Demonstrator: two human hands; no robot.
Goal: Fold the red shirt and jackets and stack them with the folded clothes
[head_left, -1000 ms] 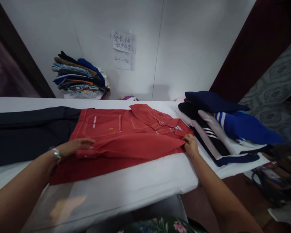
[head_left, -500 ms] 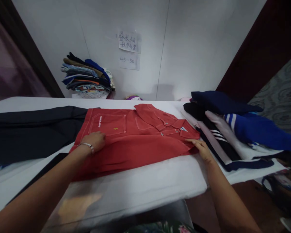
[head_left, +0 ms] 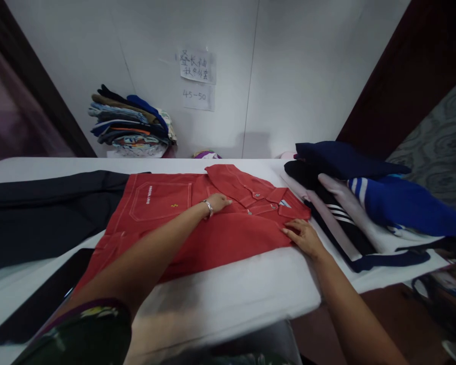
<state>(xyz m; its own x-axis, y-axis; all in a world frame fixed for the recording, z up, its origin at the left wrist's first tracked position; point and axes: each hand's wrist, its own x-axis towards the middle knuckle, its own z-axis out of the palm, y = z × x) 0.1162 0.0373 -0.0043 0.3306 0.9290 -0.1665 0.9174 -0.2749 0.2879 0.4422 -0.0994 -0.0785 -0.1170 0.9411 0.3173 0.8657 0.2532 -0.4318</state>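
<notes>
A red shirt (head_left: 228, 233) with white stitching lies spread on the white-covered table, collar to the right and hem to the left. Its near sleeve is folded in along the front edge. My left hand (head_left: 220, 203), with a silver bracelet at the wrist, reaches across the shirt; its fingers are closed on the cloth near the chest. At the shoulder beside the collar, my right hand (head_left: 304, 237) grips the red fabric between thumb and bent fingers. A chest pocket and part of the hem show left of my left forearm, which covers some of the shirt.
Dark trousers (head_left: 49, 218) lie at the left. A stack of folded clothes (head_left: 131, 121) stands at the back against the wall. To the right are a striped black garment (head_left: 340, 213), a blue one (head_left: 410, 205) and a navy one (head_left: 345, 159). Paper signs (head_left: 197, 76) hang on the wall.
My left hand has moved right, from the pocket area to the chest of the shirt. My right hand has shifted slightly left, and its fingers have bent onto the shoulder.
</notes>
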